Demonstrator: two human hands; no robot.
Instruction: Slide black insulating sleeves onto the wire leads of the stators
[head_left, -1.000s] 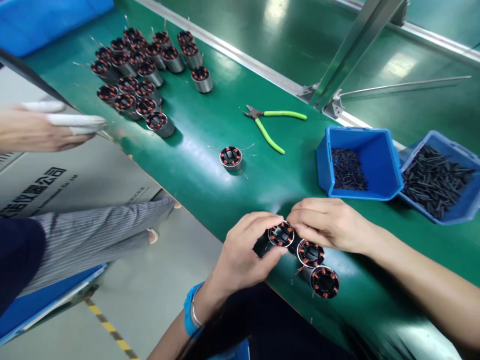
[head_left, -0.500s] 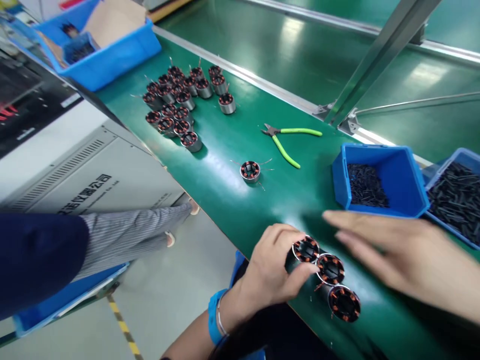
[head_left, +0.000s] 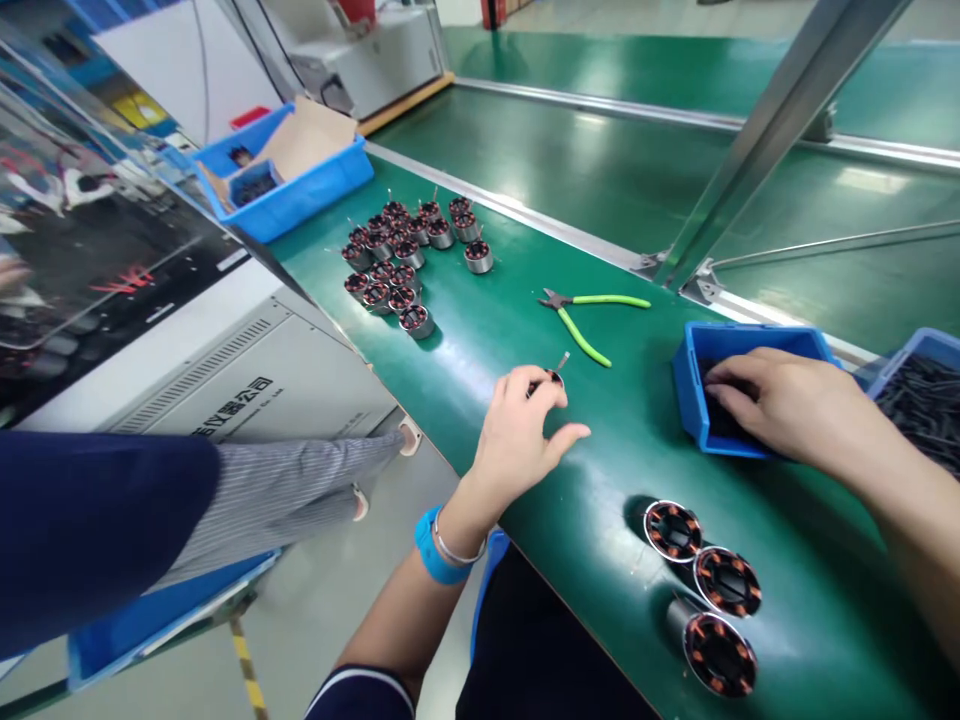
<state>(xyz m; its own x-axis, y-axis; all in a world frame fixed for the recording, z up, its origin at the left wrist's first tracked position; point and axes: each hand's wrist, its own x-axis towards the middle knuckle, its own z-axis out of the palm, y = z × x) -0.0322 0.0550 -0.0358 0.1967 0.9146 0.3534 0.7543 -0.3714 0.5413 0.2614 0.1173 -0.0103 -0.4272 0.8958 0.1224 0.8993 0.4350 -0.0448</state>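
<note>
My left hand (head_left: 526,425) is over a single metal ring with copper windings (head_left: 553,378), mostly hidden by the fingers; thumb and fingers are apart. A thin wire end sticks up past the fingertips. My right hand (head_left: 780,395) reaches into a blue bin (head_left: 694,400) of small black pieces, its thumb and forefinger close together at the pieces; whether something is between them is hidden. Three wound rings (head_left: 727,582) stand near the table's front edge. Pliers with green handles (head_left: 589,305) lie open beyond my left hand.
Several wound rings (head_left: 414,320) are grouped on the green table (head_left: 480,330) at the left. Behind them sits a blue crate (head_left: 315,185) with cardboard. Another bin of black tubes (head_left: 926,400) is at the right. A metal post (head_left: 772,140) rises behind. A person's striped trouser leg (head_left: 300,480) is at left.
My left hand has left the three front rings and moved to the single ring farther up the table. My right hand has moved into the blue bin. The view has shifted.
</note>
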